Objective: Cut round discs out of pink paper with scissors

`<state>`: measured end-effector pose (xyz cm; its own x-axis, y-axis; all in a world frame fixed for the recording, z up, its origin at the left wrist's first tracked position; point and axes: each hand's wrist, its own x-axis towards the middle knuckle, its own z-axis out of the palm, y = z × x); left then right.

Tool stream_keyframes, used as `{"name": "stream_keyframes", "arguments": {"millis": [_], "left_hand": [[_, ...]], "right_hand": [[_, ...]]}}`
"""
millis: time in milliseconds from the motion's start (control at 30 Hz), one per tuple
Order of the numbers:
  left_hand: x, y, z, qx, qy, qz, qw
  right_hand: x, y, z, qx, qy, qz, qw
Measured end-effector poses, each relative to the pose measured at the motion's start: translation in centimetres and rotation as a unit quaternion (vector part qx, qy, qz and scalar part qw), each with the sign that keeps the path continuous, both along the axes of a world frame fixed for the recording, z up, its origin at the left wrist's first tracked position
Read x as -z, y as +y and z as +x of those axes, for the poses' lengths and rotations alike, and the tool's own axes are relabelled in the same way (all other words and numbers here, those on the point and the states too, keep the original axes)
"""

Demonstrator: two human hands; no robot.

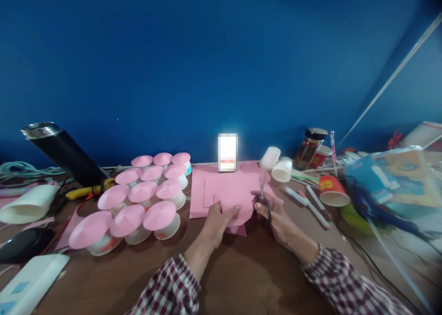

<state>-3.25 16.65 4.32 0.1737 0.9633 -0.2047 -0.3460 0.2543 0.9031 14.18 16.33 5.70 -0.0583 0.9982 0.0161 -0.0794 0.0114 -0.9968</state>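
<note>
My left hand (217, 226) grips the near edge of a pink paper piece (241, 203), its thumb lying on top. In my right hand (280, 219) is a pair of scissors (263, 193), fingers round the dark handles. The blades point away from me, at the right side of the held paper; whether they are parted is too blurred to tell. Beneath lie larger pink sheets (197, 190). To the left, several small paper cups (167, 230) stand in rows, topped with shallow pink paper cones (159, 215).
A phone-like bright screen (228, 151) stands against the blue wall (221, 66). Markers (316, 213), white cups (282, 169), a red cup (333, 190) and a jar (310, 149) are on the right. A black flask (65, 154) and yellow-handled tool (81, 193) are left.
</note>
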Motion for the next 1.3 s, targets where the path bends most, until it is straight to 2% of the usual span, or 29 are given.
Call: {"name": "stream_keyframes", "arguments": {"millis": [133,200,300,400,467,600,767,933,1000,1100,1300], "left_hand": [[0.0,-0.1,0.0,0.061,0.053,0.014,0.997],[0.0,-0.2,0.0,0.062,0.061,0.016,0.996],[-0.4,-0.4,0.1,0.013,-0.039,0.008,0.999],[-0.8,-0.6,0.4,-0.028,-0.175,-0.014,0.984],[-0.9,-0.8,0.5,-0.023,-0.178,-0.021,0.984],[-0.6,-0.9,0.8,-0.005,-0.101,-0.014,0.995],[0.3,-0.4,0.7,-0.098,-0.042,-0.032,0.994],[0.6,0.1,0.4,-0.118,-0.072,-0.058,0.989],[0.5,0.2,0.3,-0.131,-0.088,-0.093,0.983],[0.0,0.2,0.2,-0.138,-0.125,-0.104,0.977],[-1.0,-0.1,0.2,-0.135,-0.126,-0.102,0.977]], "right_hand": [[-0.6,-0.3,-0.1,-0.022,0.050,-0.014,0.998],[-1.0,-0.3,-0.4,-0.025,0.051,-0.023,0.998],[-1.4,0.1,-0.9,0.021,0.084,-0.037,0.996],[-1.3,0.8,-1.8,0.087,0.155,-0.057,0.982],[-1.1,1.1,-2.6,0.107,0.168,-0.062,0.978],[-1.0,1.1,-4.8,0.103,0.148,-0.064,0.981],[-1.7,1.2,-6.2,0.091,0.091,-0.022,0.991],[-1.8,0.7,-5.4,0.071,0.022,-0.004,0.997],[-1.4,0.0,-4.9,0.046,-0.024,0.025,0.998],[-0.4,-0.8,-4.1,0.014,-0.061,0.053,0.997],[1.0,-1.2,-3.2,-0.028,-0.089,0.016,0.995]]}}
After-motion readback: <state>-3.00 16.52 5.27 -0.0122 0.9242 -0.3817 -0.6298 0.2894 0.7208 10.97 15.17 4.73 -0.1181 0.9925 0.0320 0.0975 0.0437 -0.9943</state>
